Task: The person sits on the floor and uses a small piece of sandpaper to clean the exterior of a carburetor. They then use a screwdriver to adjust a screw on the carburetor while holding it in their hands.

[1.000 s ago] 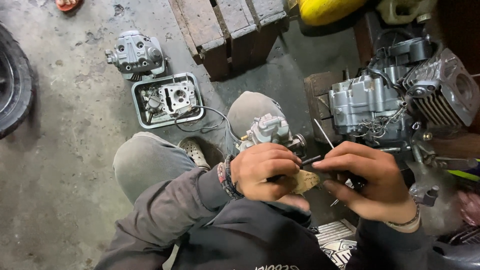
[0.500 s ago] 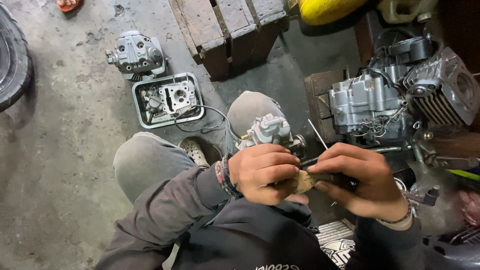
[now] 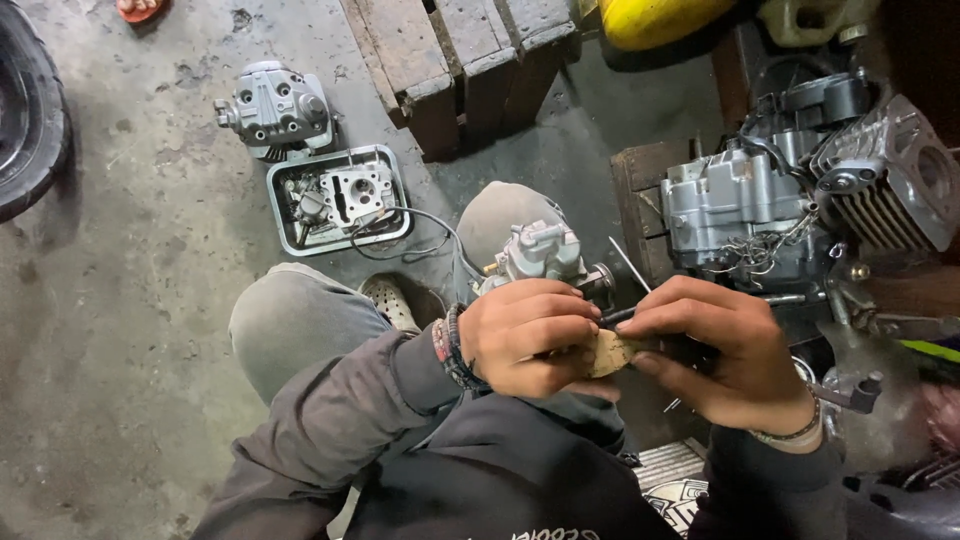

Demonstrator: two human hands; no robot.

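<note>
My left hand and my right hand are close together over my lap, both closed on a small tan piece and a thin dark rod-like part between them. What exactly the rod is stays hidden by my fingers. A silver carburetor rests on my right knee just above my left hand. My left wrist wears beaded bands, my right wrist a thin bracelet.
A motorcycle engine with a finned cylinder stands at the right. A metal tray holding engine parts and a cylinder head lie on the concrete floor at upper left. Wooden planks lie at the top, a tyre at far left.
Both hands have stayed together on the small piece, shifting only slightly; my fingers have adjusted their hold a little.
</note>
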